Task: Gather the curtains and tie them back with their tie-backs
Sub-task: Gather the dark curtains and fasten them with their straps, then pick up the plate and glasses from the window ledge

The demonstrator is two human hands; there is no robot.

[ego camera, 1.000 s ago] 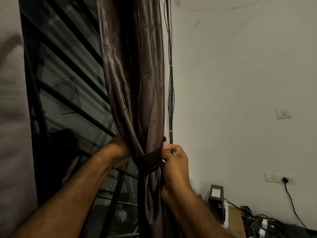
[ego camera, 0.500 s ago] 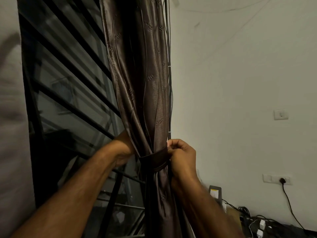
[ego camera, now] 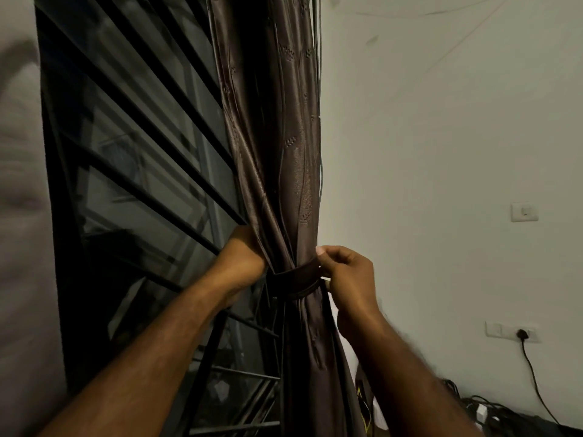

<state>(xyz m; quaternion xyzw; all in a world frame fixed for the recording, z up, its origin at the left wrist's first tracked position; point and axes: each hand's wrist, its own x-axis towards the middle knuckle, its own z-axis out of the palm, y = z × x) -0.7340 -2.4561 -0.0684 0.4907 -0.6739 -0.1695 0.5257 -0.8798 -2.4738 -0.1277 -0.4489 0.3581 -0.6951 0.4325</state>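
A dark brown satin curtain (ego camera: 277, 137) hangs gathered into a narrow bundle at the window's right edge. A brown tie-back band (ego camera: 295, 280) wraps around its waist. My right hand (ego camera: 348, 279) pinches the band's right end between thumb and fingers. My left hand (ego camera: 243, 263) reaches behind the left side of the bundle at the band's height; its fingers are hidden by the fabric, so what they grip does not show.
A dark window with black metal bars (ego camera: 142, 171) fills the left. Thin cables (ego camera: 318, 89) run down the wall beside the curtain. The white wall carries a switch (ego camera: 524, 212) and a socket with a plug (ego camera: 520, 334). Cables and adapters (ego camera: 482, 411) lie on the floor.
The view has shifted so the curtain sits further right. My right hand has risen slightly and now pinches the band's end with fingers more spread; the left hand stays behind the bundle.
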